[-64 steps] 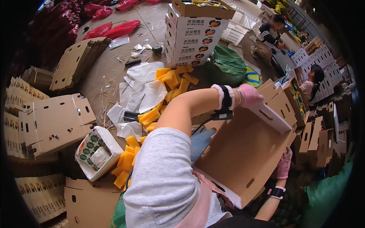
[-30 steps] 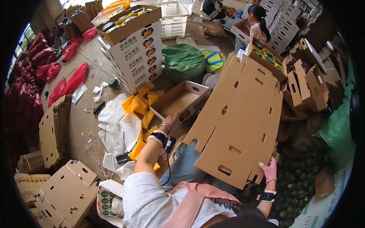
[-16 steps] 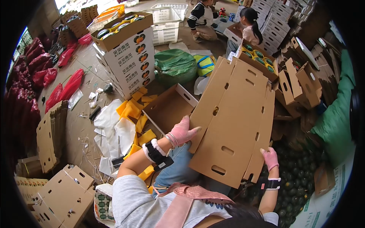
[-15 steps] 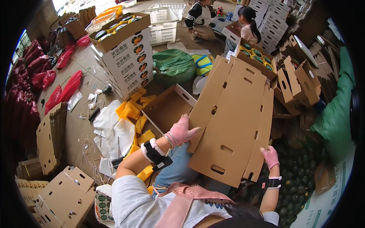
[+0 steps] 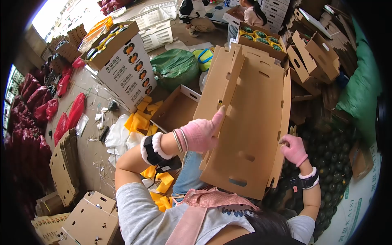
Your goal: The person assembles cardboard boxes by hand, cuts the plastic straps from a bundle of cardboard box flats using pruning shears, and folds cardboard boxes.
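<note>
Half-folded carton [image 5: 255,118] — behind it, box [image 5: 261,48] of netted squashes [image 5: 260,34]

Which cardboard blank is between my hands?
The cardboard blank mid-picture, creased upward along its long sides, between your left hand and right hand; the tied blanks at lower left are unfolded.

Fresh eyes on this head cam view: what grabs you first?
The big brown cardboard sheet mid-frame, creased lengthwise, between the pink-gloved left hand and right hand. Next, the tall stack of white printed boxes at upper left, with bright yellow pieces scattered by its foot. Then the dark heap of round produce, right.
</note>
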A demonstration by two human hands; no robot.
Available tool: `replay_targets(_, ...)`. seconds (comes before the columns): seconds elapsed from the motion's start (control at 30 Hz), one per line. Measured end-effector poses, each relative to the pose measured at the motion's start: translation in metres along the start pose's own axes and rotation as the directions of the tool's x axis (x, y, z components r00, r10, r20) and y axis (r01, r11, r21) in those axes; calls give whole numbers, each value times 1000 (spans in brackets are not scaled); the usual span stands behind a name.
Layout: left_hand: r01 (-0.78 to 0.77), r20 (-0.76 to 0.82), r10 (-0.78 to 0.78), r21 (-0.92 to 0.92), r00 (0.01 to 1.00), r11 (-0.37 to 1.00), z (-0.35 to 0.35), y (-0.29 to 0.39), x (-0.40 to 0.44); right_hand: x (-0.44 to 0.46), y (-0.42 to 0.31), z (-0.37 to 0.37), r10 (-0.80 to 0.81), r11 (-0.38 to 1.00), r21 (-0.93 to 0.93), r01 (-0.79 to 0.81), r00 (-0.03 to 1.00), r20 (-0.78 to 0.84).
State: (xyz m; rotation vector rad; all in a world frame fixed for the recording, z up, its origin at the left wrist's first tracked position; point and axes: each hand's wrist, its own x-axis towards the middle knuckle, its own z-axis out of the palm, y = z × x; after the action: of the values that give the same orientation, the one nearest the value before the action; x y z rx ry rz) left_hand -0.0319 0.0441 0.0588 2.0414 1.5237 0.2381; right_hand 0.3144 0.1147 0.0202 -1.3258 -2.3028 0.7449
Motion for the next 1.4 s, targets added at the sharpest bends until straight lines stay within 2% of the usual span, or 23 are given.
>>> replay_targets(0.07, 47, 54, -42, -101, 998, 994, -30, -5, -3, -3, 13, -23, 130, 979, 168, -119, 990, -57)
replay_targets(0.13, -228, -124, 201, -712, 972, 664, -39, -35, -12, -22, 16, -58, -29, 965, 256, 58, 993, -117)
replay_targets(0.2, -375, -263, 443, -908, 857, 187, -48, -46, -35, -51, -9, -48, 116, 393, 914, 106, 980, -163)
replay_targets(0.27, -509, -429, 333, -835, 840, 210, -37, -29, -47, -52, -33, -33, 247, 367, 903, 225, 912, -327)
replay_targets(0.37, -472, -586, 20, -631, 810, 616, -23, -33, -25, -58, 26, -8, 149, 719, 648, 252, 855, -498)
replay_targets(0.4, -475, -705, 111, -345, 701, 809, -12, -56, -7, -53, 58, 2, 4, 710, 558, 429, 790, -613)
replay_targets(0.47, -499, -838, 256, -22, 482, 866, 4, -73, 9, -42, 26, 22, 342, 593, 630, 501, 552, -761)
replay_targets(0.53, -498, -880, -68, -329, 471, 802, 22, -51, 4, -53, 26, 30, 458, 549, 718, 427, 565, -686)
replay_targets(0.6, -552, -874, 27, -283, 486, 784, 34, -42, -11, -75, 21, 39, 326, 665, 679, 311, 697, -639)
replay_targets(0.67, -573, -599, 356, -216, 717, 791, 45, -35, -37, -88, -15, 32, -194, 960, 149, 239, 944, -266)
replay_targets(0.73, -619, -333, 524, -475, 784, 625, 67, -30, -65, -122, -13, 47, -168, 865, 499, 56, 969, 183)
replay_targets(0.83, -513, -369, 365, -709, 855, 484, 96, -30, -91, -146, -17, 68, -57, 776, 629, -55, 986, 156)
replay_targets(0.9, -450, -361, 272, -646, 892, 617, 99, -19, -103, -151, -17, 62, -51, 876, 478, -64, 973, 224)
replay_targets(0.93, -367, -382, 138, -630, 914, 684, 98, -12, -98, -150, -4, 79, -20, 746, 661, -77, 990, 137)
replay_targets(0.97, -277, -402, -46, -705, 915, 653, 101, -7, -89, -149, -2, 94, 150, 820, 564, -96, 987, -50)
replay_targets(1.03, -298, -633, -155, -548, 759, 781, 110, -7, -60, -127, -14, 103, 290, 883, 445, -147, 917, -273)
replay_targets(1.07, -328, -802, -23, -270, 596, 905, 111, -14, -42, -100, -22, 97, 301, 889, 430, -156, 907, -293)
replay_targets(1.13, -40, -655, 230, 291, 719, 956, 85, -9, -31, -71, -41, 90, 173, 983, 147, -109, 809, -562)
replay_targets(1.17, -68, -569, 315, 412, 760, 909, 85, -12, -21, -57, -56, 78, -68, 987, -160, -12, 869, -490)
replay_targets(1.23, -264, -378, 454, 456, 807, 850, 78, -12, -5, -38, -82, 52, -436, 706, -667, 237, 888, -146)
replay_targets(1.27, -340, -241, 482, 457, 843, 822, 72, -8, -2, -36, -81, 55, -332, 740, -619, 263, 943, 4)
replay_targets(1.33, -286, 114, 262, 358, 958, 889, 72, -4, 4, -31, -72, 70, -120, 813, -511, 279, 939, 321)
replay_targets(1.4, -357, 452, 204, 283, 869, 890, 77, -2, 7, -24, -53, 75, -143, 880, -304, 365, 813, 564)
